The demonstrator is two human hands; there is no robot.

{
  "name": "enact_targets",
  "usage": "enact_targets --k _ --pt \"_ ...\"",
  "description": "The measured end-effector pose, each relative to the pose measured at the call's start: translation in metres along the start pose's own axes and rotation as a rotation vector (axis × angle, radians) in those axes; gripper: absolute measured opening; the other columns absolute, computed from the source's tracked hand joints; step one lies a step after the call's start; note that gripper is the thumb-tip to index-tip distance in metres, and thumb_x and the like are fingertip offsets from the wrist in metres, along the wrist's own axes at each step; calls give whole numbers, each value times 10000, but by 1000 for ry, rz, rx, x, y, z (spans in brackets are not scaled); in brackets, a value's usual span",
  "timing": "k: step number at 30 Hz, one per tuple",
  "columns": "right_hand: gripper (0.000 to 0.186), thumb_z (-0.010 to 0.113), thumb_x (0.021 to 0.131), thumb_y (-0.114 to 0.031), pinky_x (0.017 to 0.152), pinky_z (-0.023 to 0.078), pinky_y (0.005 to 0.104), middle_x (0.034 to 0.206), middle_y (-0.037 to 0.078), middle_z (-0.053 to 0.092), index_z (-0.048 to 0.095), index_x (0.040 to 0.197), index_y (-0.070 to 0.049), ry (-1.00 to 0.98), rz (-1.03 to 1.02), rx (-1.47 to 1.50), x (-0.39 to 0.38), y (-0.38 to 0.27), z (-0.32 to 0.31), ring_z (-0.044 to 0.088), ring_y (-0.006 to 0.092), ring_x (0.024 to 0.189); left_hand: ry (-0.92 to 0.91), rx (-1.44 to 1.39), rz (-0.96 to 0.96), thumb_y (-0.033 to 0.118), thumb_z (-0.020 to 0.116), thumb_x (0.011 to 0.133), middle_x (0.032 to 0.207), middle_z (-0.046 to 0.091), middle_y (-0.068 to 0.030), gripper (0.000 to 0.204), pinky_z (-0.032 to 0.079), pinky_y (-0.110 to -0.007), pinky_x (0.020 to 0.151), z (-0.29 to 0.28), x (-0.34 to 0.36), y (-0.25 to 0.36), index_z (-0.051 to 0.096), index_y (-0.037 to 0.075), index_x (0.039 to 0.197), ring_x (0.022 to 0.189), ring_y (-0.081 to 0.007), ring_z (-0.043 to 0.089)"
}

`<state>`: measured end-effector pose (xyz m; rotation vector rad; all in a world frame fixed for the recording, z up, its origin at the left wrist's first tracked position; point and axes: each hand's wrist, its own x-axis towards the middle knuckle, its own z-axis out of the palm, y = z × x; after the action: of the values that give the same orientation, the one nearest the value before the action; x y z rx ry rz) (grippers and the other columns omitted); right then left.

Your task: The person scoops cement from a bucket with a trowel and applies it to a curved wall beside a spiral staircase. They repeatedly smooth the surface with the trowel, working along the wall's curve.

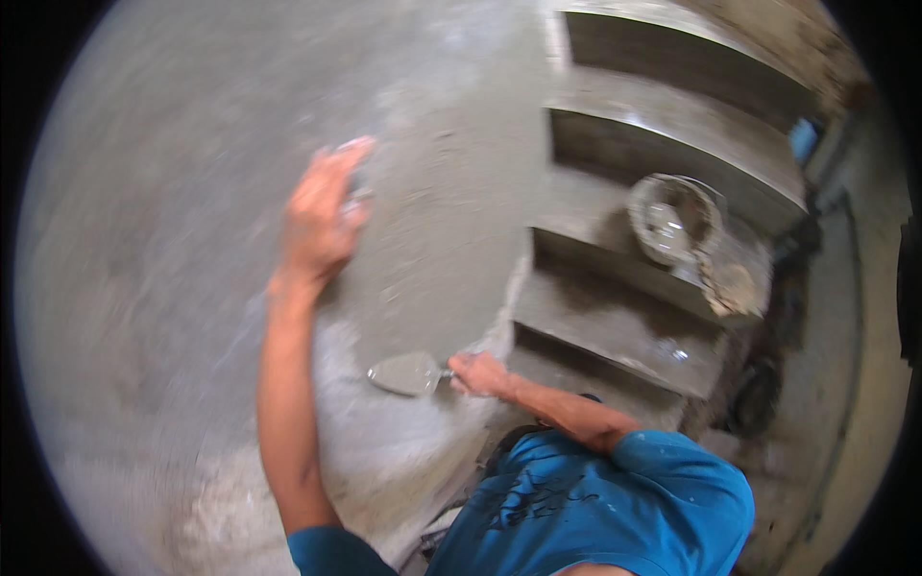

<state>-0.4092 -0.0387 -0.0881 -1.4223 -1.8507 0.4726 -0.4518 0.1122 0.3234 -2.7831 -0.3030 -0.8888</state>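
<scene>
My right hand [477, 373] is closed around the handle of a pointed trowel [407, 374], whose wet grey blade points left along the lower part of the wall. Higher up and to the left, my left hand [325, 213] is at the grey wall [192, 221], its fingers curled and blurred by motion. Something greyish shows between its thumb and fingers; its kind cannot be made out. Just right of this hand lies a darker band of damp-looking plaster [442, 221], faintly ridged, reaching toward the stair edge.
Bare concrete steps [615, 302] rise on the right. A mortar-smeared bucket [636, 206] stands on one of them, beside a lump of pale material [735, 288]. Farther up is a small blue object [803, 140]. A wall [869, 403] bounds the far right.
</scene>
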Motion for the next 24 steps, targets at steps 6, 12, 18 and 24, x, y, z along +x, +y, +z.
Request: enact_targets --k 6,12,18,24 --pt "405 634 949 -381 857 559 555 1080 259 710 595 1092 -4 -84 535 -126 -112 45 -90 704 461 977 226 -285 -264 384 461 1024 1479 630 -207 618 406 -518 1215 23 -46 30 567 -10 1489 1377 -380 598" --pt "478 696 962 -448 798 560 575 1042 209 714 481 1206 -98 136 814 -407 -186 51 -266 699 463 986 420 -985 -642 315 464 1059 1472 604 -246 593 414 -482 1197 173 -174 109 529 -102 1476 1382 -361 575" --pt "371 621 1019 -382 790 563 539 992 217 744 653 1146 -34 70 1065 -957 -196 109 -419 752 396 858 -90 -1216 -1289 167 548 1066 1377 674 -201 426 467 -380 1112 273 -283 221 592 -89 1404 1266 -269 643" --pt "217 641 949 -205 738 591 456 1119 172 740 825 987 -96 -208 966 -1192 -177 217 -444 770 324 964 -375 -961 -1375 179 603 1037 1187 741 -233 375 526 -397 972 319 -407 252 647 -60 1323 1114 -312 708"
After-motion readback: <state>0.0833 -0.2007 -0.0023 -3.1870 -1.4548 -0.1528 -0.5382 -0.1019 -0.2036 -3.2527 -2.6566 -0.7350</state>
